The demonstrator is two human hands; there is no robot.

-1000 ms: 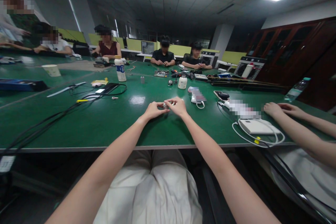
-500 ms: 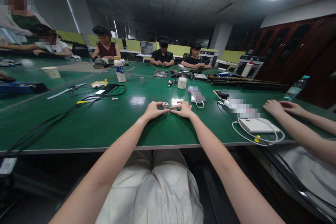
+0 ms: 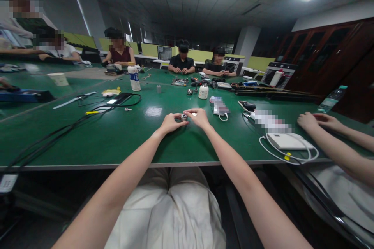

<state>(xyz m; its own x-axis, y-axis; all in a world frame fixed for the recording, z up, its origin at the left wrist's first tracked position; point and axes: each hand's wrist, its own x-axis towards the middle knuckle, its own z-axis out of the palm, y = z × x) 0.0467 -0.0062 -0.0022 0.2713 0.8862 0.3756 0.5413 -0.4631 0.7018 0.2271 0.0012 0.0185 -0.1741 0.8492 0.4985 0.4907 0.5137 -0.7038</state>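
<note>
A small silvery metal cylinder (image 3: pixel 184 118) with a round opening in its top stands upright on the green table. My left hand (image 3: pixel 171 123) is closed around it from the left, thumb on the near side and fingers behind. From the right, my right hand (image 3: pixel 198 117) reaches to the cylinder's top rim with its fingertips pinched together. Whatever lies between those right fingertips is too small to make out.
Beyond my hands stand a white jar (image 3: pixel 203 91), small metal parts (image 3: pixel 190 92) and another metal cylinder (image 3: pixel 158 88). Black cables (image 3: pixel 73 126) run across the left. On the right lie a white power bank (image 3: pixel 288 141) and a neighbour's hands (image 3: pixel 308 120).
My right hand has lifted from the tabletop beside the cylinder and moved left to its top, fingers drawing together. My left hand stays around the cylinder.
</note>
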